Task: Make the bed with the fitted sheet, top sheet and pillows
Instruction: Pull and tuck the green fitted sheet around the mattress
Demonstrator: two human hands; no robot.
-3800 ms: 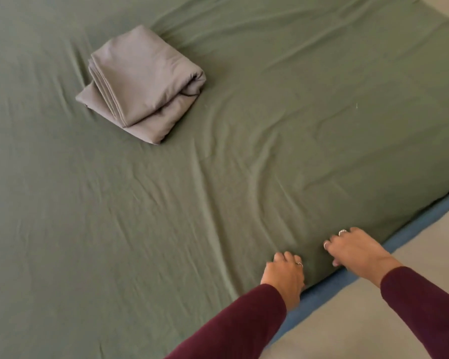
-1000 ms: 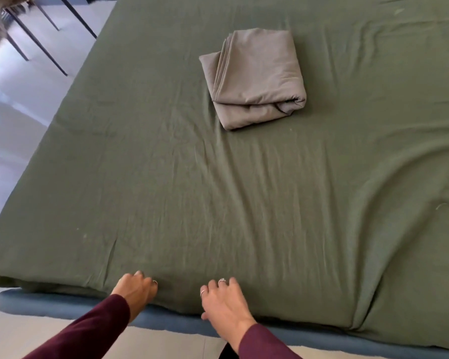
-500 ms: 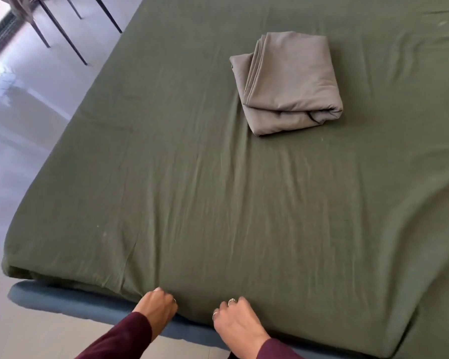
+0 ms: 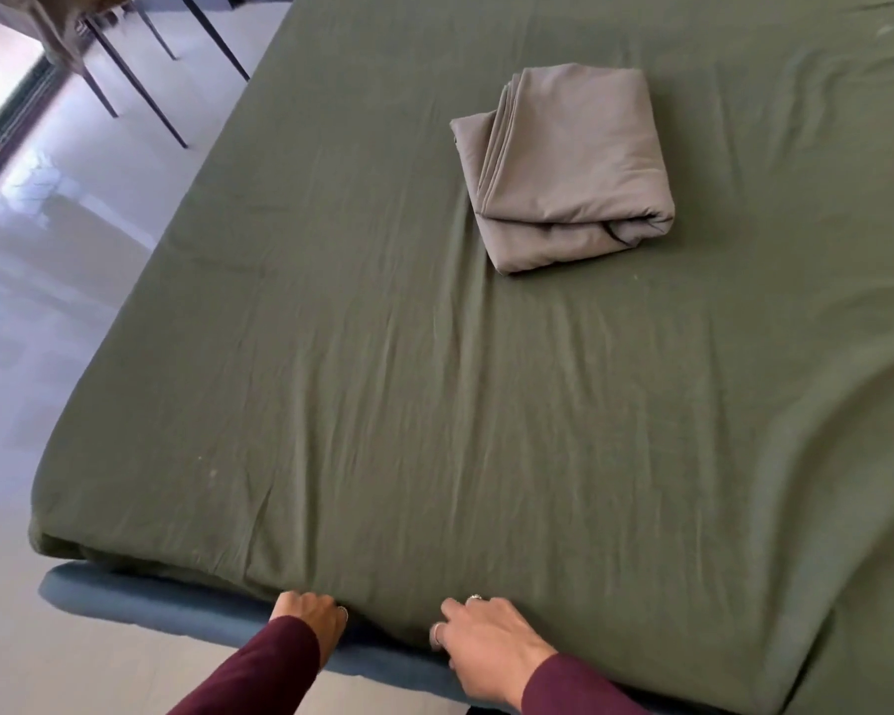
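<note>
Left hand (image 4: 308, 619): fingers curled under near edge of dark green fitted sheet (image 4: 434, 405), lower centre of frame, gripping fabric at blue padded bed base (image 4: 140, 603). Right hand (image 4: 489, 647): fingers bent over same edge, likely tucking; grip uncertain. Since a second ago: both hands lower on edge, hem drawn further down. Judged: fitted sheet nearly seated. Folded grey top sheet (image 4: 563, 167): upper right, untouched.

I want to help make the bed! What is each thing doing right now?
green fitted sheet: spread over the mattress, wrinkled, near edge hanging over the side
grey folded sheet: folded, lying on the green sheet
left hand: fingers curled at the sheet's edge
right hand: fingers curled at the sheet's edge
blue bed base: showing below the sheet
</note>
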